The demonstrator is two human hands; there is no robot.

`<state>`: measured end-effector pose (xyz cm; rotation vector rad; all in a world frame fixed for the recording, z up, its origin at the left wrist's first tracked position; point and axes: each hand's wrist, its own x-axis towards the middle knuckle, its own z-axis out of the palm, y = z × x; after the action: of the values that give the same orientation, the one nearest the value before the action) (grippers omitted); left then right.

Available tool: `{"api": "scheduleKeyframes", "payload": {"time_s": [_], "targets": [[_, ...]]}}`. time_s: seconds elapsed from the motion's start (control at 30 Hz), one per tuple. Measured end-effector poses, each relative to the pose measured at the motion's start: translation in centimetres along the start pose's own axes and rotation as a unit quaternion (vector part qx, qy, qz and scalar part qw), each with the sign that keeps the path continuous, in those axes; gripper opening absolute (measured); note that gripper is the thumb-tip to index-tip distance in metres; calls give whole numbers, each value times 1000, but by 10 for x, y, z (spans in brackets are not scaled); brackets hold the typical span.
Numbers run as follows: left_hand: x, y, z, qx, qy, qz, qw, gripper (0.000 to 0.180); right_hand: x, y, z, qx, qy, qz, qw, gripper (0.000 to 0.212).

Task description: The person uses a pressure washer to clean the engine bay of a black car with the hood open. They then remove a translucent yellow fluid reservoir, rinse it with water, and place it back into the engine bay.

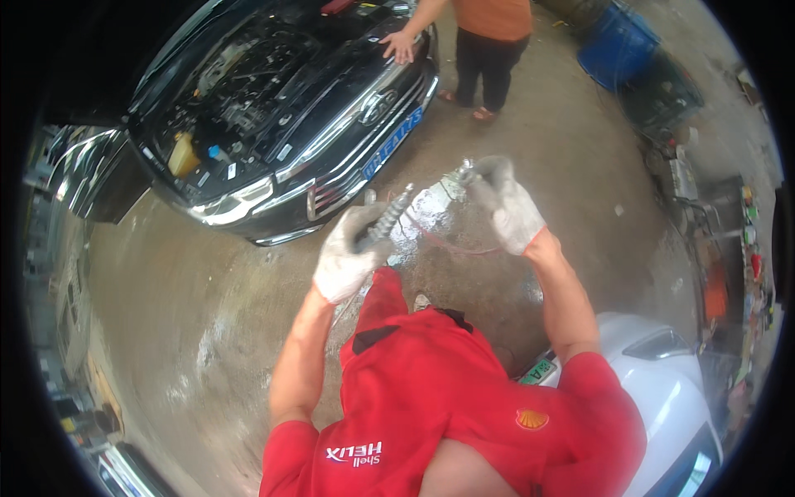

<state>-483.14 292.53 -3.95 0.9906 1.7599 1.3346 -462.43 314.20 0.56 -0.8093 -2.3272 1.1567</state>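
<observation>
My left hand (344,261), in a white work glove, is closed around a grey ribbed part (392,213) whose narrow tip points up and to the right. Across from it, my right hand (507,207), gloved in white too, has its fingers pinched at a small shiny metal piece (466,168). Motion blurs that hand, and the piece's kind is unclear. The two held parts are apart from each other. A thin reddish hose (439,241) curves below and between my hands; where its ends go is hidden.
Ahead on the left stands a black car (331,178) with its engine bay uncovered. Someone in an orange top (494,18) rests a hand on its front edge. A blue drum (617,45) stands far right. Behind me on the right is a white car (658,373). The concrete floor (580,273) looks wet.
</observation>
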Motion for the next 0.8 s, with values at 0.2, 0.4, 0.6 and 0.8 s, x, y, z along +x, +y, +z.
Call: {"api": "scheduleKeyframes", "payload": {"time_s": [0.2,0.4,0.6,0.8], "targets": [[46,20,-72,17,-117,-13,993,51,59,-37,7,-131,-112,-162,972,26],[100,24,-142,77,-230,-36,970,53,139,-71,30,-111,-218,-197,949,36],[132,20,-202,89,-332,-94,934,45,186,-93,59,-75,-373,-132,915,37],[139,14,-220,-61,-212,-117,968,51,212,-90,85,-52,-406,-15,912,43]]}}
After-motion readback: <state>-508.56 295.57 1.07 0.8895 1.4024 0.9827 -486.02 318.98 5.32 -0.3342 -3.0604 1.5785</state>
